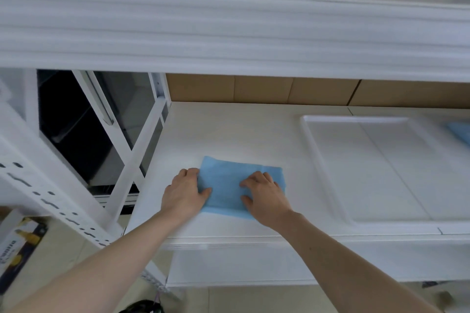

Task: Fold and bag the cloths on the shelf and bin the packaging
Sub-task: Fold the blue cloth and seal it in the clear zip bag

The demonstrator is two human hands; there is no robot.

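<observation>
A light blue cloth (pixel 226 187) lies flat on the white shelf (pixel 229 129), near its front edge. My left hand (pixel 184 192) rests on the cloth's left edge, thumb on the fabric and fingers bent at the border. My right hand (pixel 264 194) presses on the cloth's right half with spread fingers. Another blue cloth (pixel 460 132) shows at the far right edge of the view, cut off by the frame.
A shallow white tray (pixel 312 145) sits on the shelf to the right of the cloth. Brown cardboard boxes (pixel 264 89) line the shelf's back, and more stand on the shelf above. A white metal rack upright (pixel 45 190) stands at the left. A printed carton (pixel 17 244) lies on the floor.
</observation>
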